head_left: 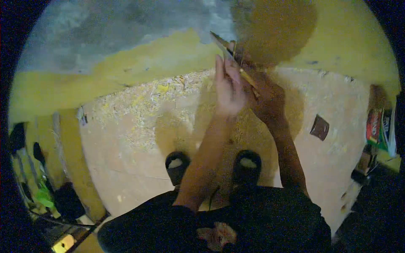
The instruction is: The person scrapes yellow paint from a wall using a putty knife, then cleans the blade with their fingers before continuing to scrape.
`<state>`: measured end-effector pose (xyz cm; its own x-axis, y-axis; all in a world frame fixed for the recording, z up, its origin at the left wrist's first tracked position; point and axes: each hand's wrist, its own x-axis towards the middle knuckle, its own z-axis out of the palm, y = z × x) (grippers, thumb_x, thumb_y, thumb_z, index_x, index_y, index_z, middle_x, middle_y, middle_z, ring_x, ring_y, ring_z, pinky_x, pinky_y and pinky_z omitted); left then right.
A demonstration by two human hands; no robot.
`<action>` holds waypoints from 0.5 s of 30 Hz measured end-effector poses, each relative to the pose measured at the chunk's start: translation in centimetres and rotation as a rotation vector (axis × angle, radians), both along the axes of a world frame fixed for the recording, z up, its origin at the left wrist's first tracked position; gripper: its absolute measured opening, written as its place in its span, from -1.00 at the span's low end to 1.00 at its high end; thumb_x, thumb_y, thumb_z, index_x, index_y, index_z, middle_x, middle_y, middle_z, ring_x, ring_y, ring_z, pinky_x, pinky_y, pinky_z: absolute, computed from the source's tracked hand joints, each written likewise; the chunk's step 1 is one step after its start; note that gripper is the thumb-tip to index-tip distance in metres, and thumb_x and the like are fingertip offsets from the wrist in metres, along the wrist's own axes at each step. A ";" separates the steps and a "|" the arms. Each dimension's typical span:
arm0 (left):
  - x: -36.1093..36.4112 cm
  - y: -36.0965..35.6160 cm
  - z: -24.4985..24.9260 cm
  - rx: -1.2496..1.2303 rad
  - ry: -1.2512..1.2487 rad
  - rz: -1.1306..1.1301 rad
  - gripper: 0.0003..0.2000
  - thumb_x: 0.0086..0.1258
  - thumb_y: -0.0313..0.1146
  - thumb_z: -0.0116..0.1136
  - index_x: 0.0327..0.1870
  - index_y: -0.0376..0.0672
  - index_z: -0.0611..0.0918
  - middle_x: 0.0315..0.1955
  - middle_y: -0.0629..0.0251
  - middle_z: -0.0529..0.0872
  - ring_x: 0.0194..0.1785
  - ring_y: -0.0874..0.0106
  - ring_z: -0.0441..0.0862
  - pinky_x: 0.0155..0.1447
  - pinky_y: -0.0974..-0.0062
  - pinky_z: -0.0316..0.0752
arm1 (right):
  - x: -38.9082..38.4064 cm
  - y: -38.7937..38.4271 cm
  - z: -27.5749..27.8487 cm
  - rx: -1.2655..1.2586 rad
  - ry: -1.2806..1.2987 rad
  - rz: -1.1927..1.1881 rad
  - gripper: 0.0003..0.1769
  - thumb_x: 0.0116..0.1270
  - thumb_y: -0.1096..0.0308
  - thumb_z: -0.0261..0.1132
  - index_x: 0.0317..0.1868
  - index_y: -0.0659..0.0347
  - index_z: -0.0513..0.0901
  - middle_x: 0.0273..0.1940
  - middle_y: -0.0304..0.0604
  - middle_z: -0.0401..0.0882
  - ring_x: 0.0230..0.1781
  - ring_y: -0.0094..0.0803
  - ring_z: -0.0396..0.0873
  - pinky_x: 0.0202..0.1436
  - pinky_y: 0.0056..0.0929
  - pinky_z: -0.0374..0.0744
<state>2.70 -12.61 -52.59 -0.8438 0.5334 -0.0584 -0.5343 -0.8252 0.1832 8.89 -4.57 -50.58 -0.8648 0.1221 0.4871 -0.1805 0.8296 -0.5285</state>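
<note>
Clasped in the right hand (pixel 270 99), the bladed tool (pixel 249 79) slants forward and left from the grip toward the yellow-and-grey surface (pixel 168 46), with the open left hand (pixel 230 95) just left of its handle, contact unclear.

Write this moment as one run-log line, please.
right hand: grips wooden-handled tool | left hand: open, beside tool | wall: yellow, grey patch | floor: pale flakes, brown piece
</note>
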 end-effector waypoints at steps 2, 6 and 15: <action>-0.8 0.6 -0.5 -0.029 -0.101 0.165 -0.60 0.40 0.04 -0.19 0.03 -0.06 0.44 -0.23 0.34 0.55 -0.10 0.47 0.47 0.07 0.46 0.37 | -0.4 0.6 0.2 0.073 0.000 0.017 -0.64 0.17 0.27 0.22 0.02 -0.02 0.53 -0.33 -0.09 0.62 -0.49 -0.15 0.58 -0.44 -0.25 0.55; -2.5 0.2 -0.7 0.141 -0.086 0.157 -0.73 0.40 -0.01 -0.15 -0.20 0.01 0.47 -0.48 0.46 0.49 -0.40 0.54 0.44 -0.21 0.53 0.41 | -1.2 -1.0 1.7 0.061 -0.096 0.013 -0.68 0.13 0.41 0.26 -0.05 0.11 0.58 -0.24 -0.04 0.62 -0.29 -0.17 0.62 -0.26 -0.34 0.58; -3.0 0.2 0.2 0.138 -0.181 0.149 -0.72 0.40 0.00 -0.15 -0.33 0.00 0.42 -0.58 0.50 0.40 -0.55 0.61 0.31 -0.45 0.67 0.31 | -2.1 -0.8 1.4 0.099 -0.136 -0.035 -0.71 0.11 0.45 0.30 -0.10 0.14 0.61 -0.20 -0.05 0.63 -0.26 -0.25 0.64 -0.23 -0.44 0.59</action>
<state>-0.33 -12.38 -52.35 -0.8960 0.4176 -0.1509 -0.4190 -0.9077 -0.0240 6.83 -5.34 -49.15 -0.9195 0.1103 0.3773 -0.0834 0.8832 -0.4614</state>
